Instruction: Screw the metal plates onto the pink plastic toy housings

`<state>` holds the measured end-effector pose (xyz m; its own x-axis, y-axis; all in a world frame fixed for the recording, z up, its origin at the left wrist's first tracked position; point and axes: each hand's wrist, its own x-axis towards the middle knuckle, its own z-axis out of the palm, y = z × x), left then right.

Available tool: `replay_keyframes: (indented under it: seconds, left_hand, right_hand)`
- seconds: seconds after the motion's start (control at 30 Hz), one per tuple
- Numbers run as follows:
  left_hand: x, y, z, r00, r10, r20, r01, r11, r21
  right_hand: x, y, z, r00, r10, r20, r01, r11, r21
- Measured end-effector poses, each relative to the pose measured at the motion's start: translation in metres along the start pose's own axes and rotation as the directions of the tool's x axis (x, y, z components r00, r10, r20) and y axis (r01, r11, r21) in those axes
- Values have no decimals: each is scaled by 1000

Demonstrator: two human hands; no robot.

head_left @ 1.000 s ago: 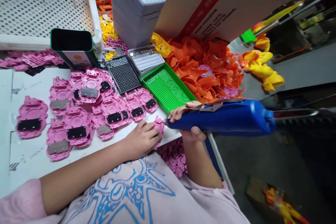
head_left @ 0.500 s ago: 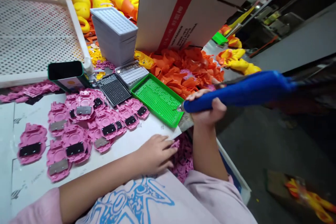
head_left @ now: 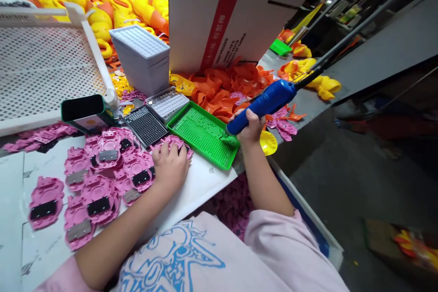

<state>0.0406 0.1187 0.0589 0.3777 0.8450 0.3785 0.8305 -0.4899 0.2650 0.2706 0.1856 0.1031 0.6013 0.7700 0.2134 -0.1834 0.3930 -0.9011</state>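
My right hand [head_left: 251,127] is wrapped round a blue electric screwdriver [head_left: 263,106], whose tip points down into the green perforated tray [head_left: 201,134]. Small screws lie scattered in that tray. My left hand [head_left: 171,164] rests over pink plastic parts [head_left: 183,145] beside the tray, its fingers curled on them; the fingertips are partly hidden, so a grip cannot be made out. More pink parts with black or grey plates [head_left: 99,196] lie overlapping on the white sheet to the left.
Behind the green tray are a black grid tray [head_left: 145,124], a stack of white trays [head_left: 147,61] and orange pieces [head_left: 219,86]. A dark container [head_left: 91,121] and a white crate [head_left: 48,64] are at left. A large carton [head_left: 205,18] stands behind.
My left hand has moved from the table's front edge up and left onto the pink parts. The screwdriver has tilted more upright, its tip now over the green tray.
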Motion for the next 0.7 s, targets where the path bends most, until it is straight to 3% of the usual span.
replay_keyframes:
  seconds: [0.17,0.33,0.5,0.7]
  left_hand:
    - [0,0,3,999,29,-23,-29,1000,9]
    - [-4,8,-10,993,114,-38,-115,993,-25]
    - [-25,19,-20,942,336,-18,-331,914,-236]
    - [-47,18,-9,896,440,64,-392,849,-353]
  right_hand:
    - [0,0,0,999,3,42,-2,1000,-12]
    - [1,1,1,997,23,75,-22,1000,-13]
    - [3,2,4,998,-1,67,3,999,-37]
    - [3,-9,1,998,-19,60,20,1000,-17]
